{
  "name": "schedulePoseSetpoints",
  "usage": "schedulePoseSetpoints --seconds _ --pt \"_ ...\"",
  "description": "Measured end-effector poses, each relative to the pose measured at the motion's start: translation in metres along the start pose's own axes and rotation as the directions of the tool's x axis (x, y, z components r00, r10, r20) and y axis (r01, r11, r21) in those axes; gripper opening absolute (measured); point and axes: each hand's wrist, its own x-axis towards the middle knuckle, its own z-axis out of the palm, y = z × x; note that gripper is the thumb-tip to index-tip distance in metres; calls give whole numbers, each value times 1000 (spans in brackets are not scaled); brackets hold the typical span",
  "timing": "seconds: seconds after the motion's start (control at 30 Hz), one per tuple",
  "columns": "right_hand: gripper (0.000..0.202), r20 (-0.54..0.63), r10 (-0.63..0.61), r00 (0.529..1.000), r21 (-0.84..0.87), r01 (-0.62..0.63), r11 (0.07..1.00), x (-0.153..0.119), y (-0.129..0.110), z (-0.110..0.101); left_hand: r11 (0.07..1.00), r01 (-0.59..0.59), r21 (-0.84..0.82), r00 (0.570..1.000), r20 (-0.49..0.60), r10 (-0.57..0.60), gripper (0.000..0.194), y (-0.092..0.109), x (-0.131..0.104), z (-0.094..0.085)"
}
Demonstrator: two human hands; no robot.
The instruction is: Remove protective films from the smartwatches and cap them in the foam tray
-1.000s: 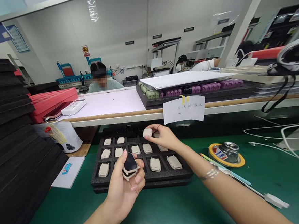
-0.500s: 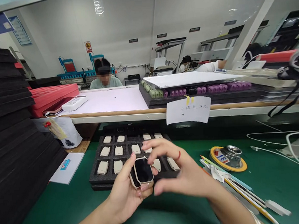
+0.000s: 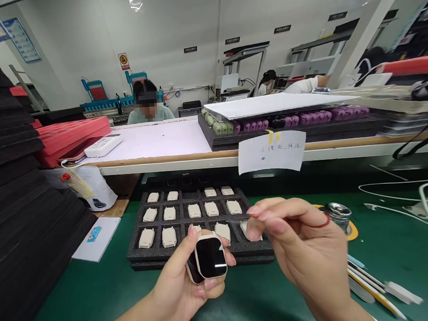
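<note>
My left hand [image 3: 180, 285] is closed around two cream-framed smartwatches, overlapping each other. The front smartwatch [image 3: 211, 256] shows a black, glossy face; the rear smartwatch [image 3: 193, 269] is mostly covered by it. To the right, my right hand [image 3: 308, 247] is raised with thumb and forefinger pinched. A faint, thin, see-through streak near those fingertips is too blurred to name. Behind both hands lies a black foam tray [image 3: 153, 260], whose compartments hold several cream watch cases [image 3: 169, 213]. My right fingers partly cover a case in the tray's front right corner.
A tall stack of black foam sheets [image 3: 11, 194] stands at left, by a white card [image 3: 97, 247]. At right are a metal-necked dispenser [image 3: 338, 213], pens [image 3: 377, 291] and a white cable [image 3: 401, 211]. A shelf edge [image 3: 177, 164] crosses above the tray; a person [image 3: 150, 115] sits beyond.
My right hand has moved away from the smartwatches to the right, and its spread fingers have closed into a pinch. My left hand keeps the pair, shifted slightly right and down.
</note>
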Motion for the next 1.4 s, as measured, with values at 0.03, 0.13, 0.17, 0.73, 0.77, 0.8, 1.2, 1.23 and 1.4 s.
schedulePoseSetpoints --seconds 0.03,0.13,0.17,0.73,0.77,0.8,1.2,1.23,1.4 --pt "11 -5 -4 1000 4 4 1000 -1 -2 -2 1000 -6 1 1000 13 6 43 0 -1 0" --pt "32 13 -90 996 -102 91 991 -4 -10 -8 1000 -11 -8 999 51 12 44 0 -2 0" --pt "38 52 -155 986 -169 162 972 -4 -13 -9 1000 -8 -12 998 62 9 44 0 -2 0" --pt "18 618 -325 716 -361 625 692 -10 -20 0 999 -6 39 1000 -13 7 53 -6 -1 -5" --pt "21 601 -318 733 -397 619 677 -10 -19 3 997 -36 69 999 -6 36 53 -7 -1 -5" --pt "29 587 -289 756 -434 595 676 -10 -18 5 992 -66 105 998 5 66 52 -8 0 -5" --pt "58 546 33 837 -335 182 925 -6 -5 5 980 -32 197 988 -143 61 54 -3 -5 -1" --pt "57 568 18 823 -327 206 923 -5 -4 4 980 -33 197 987 -145 62 53 -2 -5 -1" --pt "40 448 9 894 -408 196 891 24 22 5 988 -83 127 984 -145 101 40 -5 -2 1"
